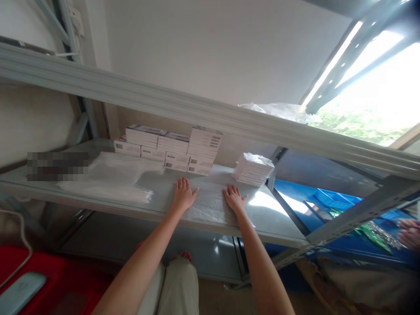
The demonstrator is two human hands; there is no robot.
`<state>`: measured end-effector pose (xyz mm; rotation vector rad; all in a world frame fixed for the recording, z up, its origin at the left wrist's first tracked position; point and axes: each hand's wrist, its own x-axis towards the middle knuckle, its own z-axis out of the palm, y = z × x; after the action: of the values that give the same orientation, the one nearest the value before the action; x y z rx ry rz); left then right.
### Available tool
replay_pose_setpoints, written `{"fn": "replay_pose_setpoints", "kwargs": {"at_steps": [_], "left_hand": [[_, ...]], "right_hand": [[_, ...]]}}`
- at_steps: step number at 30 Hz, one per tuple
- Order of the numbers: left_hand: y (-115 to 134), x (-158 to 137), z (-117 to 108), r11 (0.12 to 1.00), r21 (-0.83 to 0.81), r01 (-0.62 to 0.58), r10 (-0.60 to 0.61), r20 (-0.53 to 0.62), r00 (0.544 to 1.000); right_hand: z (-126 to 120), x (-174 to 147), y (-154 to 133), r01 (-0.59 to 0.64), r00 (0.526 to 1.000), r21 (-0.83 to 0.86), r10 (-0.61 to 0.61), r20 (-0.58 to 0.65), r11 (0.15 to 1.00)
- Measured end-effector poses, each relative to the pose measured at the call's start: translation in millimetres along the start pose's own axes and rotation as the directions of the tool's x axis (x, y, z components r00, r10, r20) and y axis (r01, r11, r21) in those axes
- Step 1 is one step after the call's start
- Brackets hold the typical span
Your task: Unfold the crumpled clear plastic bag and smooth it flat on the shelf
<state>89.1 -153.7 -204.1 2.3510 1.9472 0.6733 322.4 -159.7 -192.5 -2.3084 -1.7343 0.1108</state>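
My left hand (pixel 184 194) lies flat on the grey metal shelf (pixel 278 221), fingers stretched out. To its right, my right hand (pixel 235 199) also rests flat with the fingers apart. Between them a thin transparent plastic bag or sheet (pixel 210 202) is spread on the shelf, and both hands touch its sides. Behind my hands stand stacked white boxes (pixel 205 151) with barcodes on their ends. A plastic-wrapped stack of white boxes (pixel 252 169) sits beyond my right hand. Left of my left hand lies a pile of flat translucent plastic bags (pixel 111 177).
An upper shelf beam (pixel 197 109) crosses above my hands, with crumpled plastic (pixel 282 111) on it. At right are a slanted metal post (pixel 354 214), a blue table with a blue tray (pixel 334 199), and another person's hand (pixel 409 232). A red surface (pixel 65 280) is at lower left.
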Motion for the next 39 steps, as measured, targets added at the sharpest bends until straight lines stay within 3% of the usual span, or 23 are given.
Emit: {"fn": "replay_pose_setpoints", "kwargs": {"at_steps": [5,9,11,13,15,17,22,26,31,33,36,39], "left_hand": [[-0.1,-1.4,-1.4,1.000,0.022,0.017,-0.017,0.014,1.000],[2.9,-2.8,-12.1,0.998,0.013,-0.065,0.065,-0.042,0.997],[5.8,-5.4,-23.7,0.979,-0.001,-0.203,0.202,-0.116,0.973],[8.4,-11.1,-35.9,0.928,-0.008,-0.372,0.367,-0.151,0.918],[9.3,-20.0,-43.7,0.880,-0.013,-0.475,0.471,-0.113,0.875],[7.4,-30.5,-43.9,0.868,-0.022,-0.496,0.496,-0.021,0.868],[-5.6,-48.9,-25.4,0.892,-0.072,-0.447,0.452,0.180,0.874],[-10.7,-51.5,-21.6,0.907,-0.089,-0.412,0.422,0.162,0.892],[-7.2,-54.0,-34.8,0.876,-0.089,-0.475,0.482,0.113,0.869],[-4.6,-58.3,-44.3,0.838,-0.078,-0.539,0.543,0.040,0.839],[-2.1,-71.9,-59.9,0.736,-0.077,-0.673,0.672,-0.032,0.739],[-6.0,-90.7,-68.6,0.647,-0.053,-0.761,0.760,-0.031,0.649]], "right_hand": [[-0.2,-0.8,-0.5,-0.020,0.999,0.016,0.020,-0.028,1.000],[-13.5,-17.2,-16.5,0.016,0.980,0.006,-0.015,-0.201,1.000],[-20.3,-35.9,-28.7,0.150,0.957,-0.016,-0.149,-0.248,0.989],[-22.3,-59.5,-39.8,0.343,0.917,-0.033,-0.342,-0.205,0.939],[-18.1,-82.8,-46.6,0.480,0.870,-0.027,-0.480,-0.113,0.877],[-10.2,-100.1,-47.7,0.524,0.851,-0.021,-0.524,-0.030,0.852],[2.6,-109.1,-27.1,0.458,0.889,-0.067,-0.457,0.025,0.887],[-2.7,-105.6,9.2,0.406,0.913,-0.134,-0.409,0.009,0.904],[-7.2,-105.1,60.1,0.301,0.950,-0.205,-0.313,-0.023,0.931],[-6.8,-104.6,71.5,0.270,0.959,-0.210,-0.282,-0.032,0.940],[-7.7,-107.1,73.5,0.226,0.965,-0.213,-0.248,-0.083,0.951],[-10.9,-117.8,58.9,0.264,0.924,-0.241,-0.317,-0.214,0.934]]}}
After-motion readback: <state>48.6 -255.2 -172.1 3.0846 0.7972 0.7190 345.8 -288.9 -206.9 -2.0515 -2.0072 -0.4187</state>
